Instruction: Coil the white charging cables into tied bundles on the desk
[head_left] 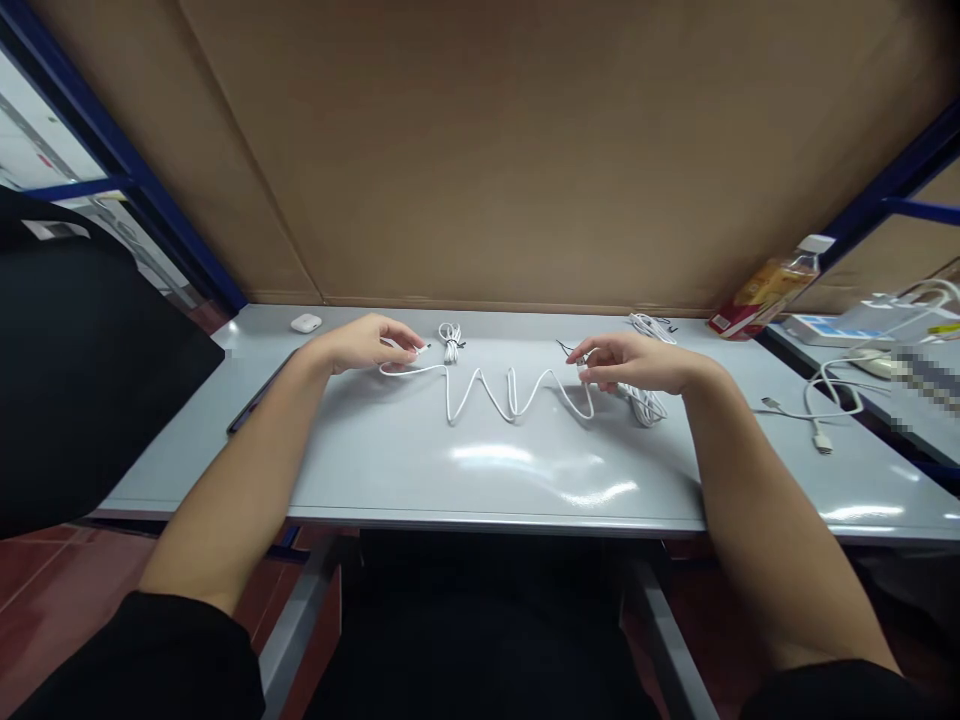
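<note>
White cable point(510, 395) pinched at both ends on a grey tabletop point(360, 470)

The left hand point(360, 345) and right hand point(630, 362) hover a little above the tabletop, wide apart, with the cable running between them. The left fingers point(401, 338) are curled and pressed together on a small white plug point(421, 350), and the right fingers point(596, 350) close on the cable's other end near a short dark wire point(562, 346); the connector there is too small to make out. Between the hands, the cable lies in a zigzag of sharp peaks across the middle of the tabletop, nearer the back edge than the front.

A bundled white cable point(451, 342) with a dark tie sits near the back edge, just past the zigzag. Another coil point(645, 405) lies just under the right hand, and a third point(651, 325) rests by the back edge. A white earbud case point(306, 323) sits towards the back left corner, and a dark tablet point(255, 395) lies along the left edge. Off the right end, a plastic bottle point(772, 290) with an orange label lies tilted by the back corner, and a loose white charging cable point(821, 400) trails nearby. Brown cardboard point(465, 150) lines the wall behind, held by a blue metal frame point(127, 170), above a red tile floor point(52, 570).
</note>
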